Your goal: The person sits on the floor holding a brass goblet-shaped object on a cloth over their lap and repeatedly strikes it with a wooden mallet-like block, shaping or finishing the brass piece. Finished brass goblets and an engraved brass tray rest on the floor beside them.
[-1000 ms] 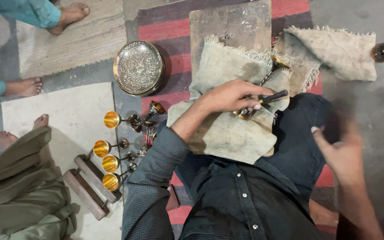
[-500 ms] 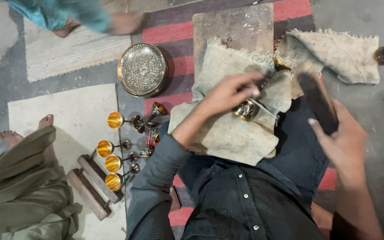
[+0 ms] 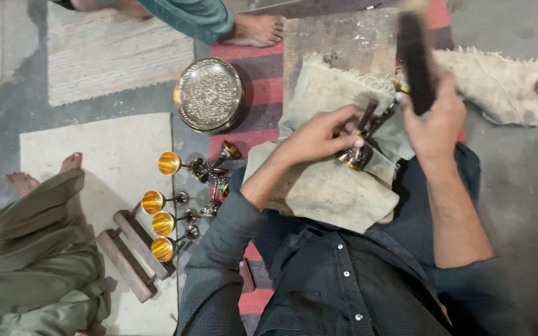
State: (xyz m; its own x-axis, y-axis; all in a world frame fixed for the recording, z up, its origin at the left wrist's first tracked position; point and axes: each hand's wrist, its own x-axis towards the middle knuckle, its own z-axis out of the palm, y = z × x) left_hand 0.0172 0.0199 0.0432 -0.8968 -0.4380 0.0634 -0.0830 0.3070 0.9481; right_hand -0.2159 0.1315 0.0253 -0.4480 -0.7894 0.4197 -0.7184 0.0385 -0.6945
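My left hand (image 3: 322, 134) presses a small metal goblet (image 3: 355, 157) and a thin dark punch tool (image 3: 367, 116) against the grey cloth (image 3: 331, 193) over my lap. My right hand (image 3: 434, 118) grips a dark wooden mallet (image 3: 413, 56), raised just right of and above the tool. The goblet lies on its side, partly hidden by my fingers.
Several brass goblets (image 3: 163, 202) lie on the floor to my left, next to two wooden blocks (image 3: 129, 252). An engraved round metal tray (image 3: 210, 94) rests near a wooden board (image 3: 344, 40). Another person's bare feet (image 3: 256, 28) and a seated person in green (image 3: 26, 249) are close by.
My right hand has swung from low at my right side, with the mallet in it by half a second ago, up over the tool. My left hand stays on the goblet.
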